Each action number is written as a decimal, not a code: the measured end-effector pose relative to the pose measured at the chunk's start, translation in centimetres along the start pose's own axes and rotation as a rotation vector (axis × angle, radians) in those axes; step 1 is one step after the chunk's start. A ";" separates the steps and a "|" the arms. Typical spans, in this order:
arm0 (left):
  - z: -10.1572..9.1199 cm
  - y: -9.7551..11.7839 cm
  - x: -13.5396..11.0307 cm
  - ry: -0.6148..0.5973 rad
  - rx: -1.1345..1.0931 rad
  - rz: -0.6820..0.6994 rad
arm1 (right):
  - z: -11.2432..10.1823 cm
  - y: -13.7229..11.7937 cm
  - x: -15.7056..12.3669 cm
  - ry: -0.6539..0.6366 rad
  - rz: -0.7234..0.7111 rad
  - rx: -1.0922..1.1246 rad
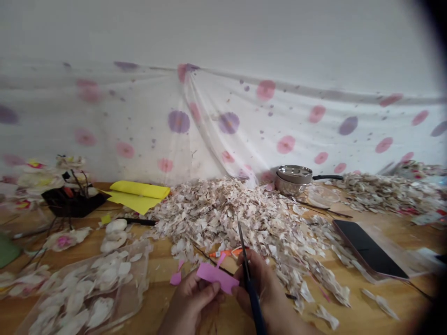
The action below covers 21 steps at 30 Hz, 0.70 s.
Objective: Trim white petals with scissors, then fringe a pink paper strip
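Observation:
My left hand [191,300] pinches a strip of pink paper [213,275] between thumb and fingers, low in the middle of the view. Closed around dark-blue-handled scissors [247,270] is my right hand [270,293], whose fingertips also touch the strip's right end. The scissors appear nearly edge-on, blades pointing up and away. A narrow pink tab stands up from the strip. Beside my left hand lies a small cut piece of pink paper [176,276]. Just beyond both hands is an orange pen-like item [223,253], partly hidden.
A heap of dry, pale petal-like flakes [223,209] spreads across the wooden table. Left are a tray of white petals [145,279], yellow sheets [139,193] and a black box [75,204] with flowers. Right are metal bowls [292,186] and a phone [370,249].

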<state>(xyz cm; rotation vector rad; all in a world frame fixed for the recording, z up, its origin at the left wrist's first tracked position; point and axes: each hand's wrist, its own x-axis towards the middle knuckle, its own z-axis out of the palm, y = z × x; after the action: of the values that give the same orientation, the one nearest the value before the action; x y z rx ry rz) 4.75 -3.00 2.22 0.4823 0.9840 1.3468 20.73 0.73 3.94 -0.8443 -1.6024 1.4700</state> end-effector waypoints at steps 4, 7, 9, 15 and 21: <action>0.9 0.8 -0.7 0.011 -0.061 -0.001 | -0.1 -0.6 -0.1 -0.020 0.026 0.010; 1.1 1.0 -1.3 -0.023 -0.057 -0.011 | 0.2 -1.3 -0.2 -0.071 0.092 0.063; 0.8 0.8 -1.5 -0.076 -0.026 -0.023 | 0.4 -1.7 -0.3 -0.093 0.128 0.094; 0.6 0.2 -1.5 -0.023 0.079 0.035 | 0.6 -1.2 -0.2 -0.056 0.131 0.115; 1.6 3.0 -2.0 0.171 -0.148 0.017 | 0.5 -1.5 -1.1 -0.208 0.077 0.067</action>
<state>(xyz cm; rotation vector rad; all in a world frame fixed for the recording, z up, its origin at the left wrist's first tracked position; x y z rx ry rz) 4.48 -3.86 6.04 0.2668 1.0118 1.4827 20.88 -0.58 5.27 -0.7423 -1.6766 1.7026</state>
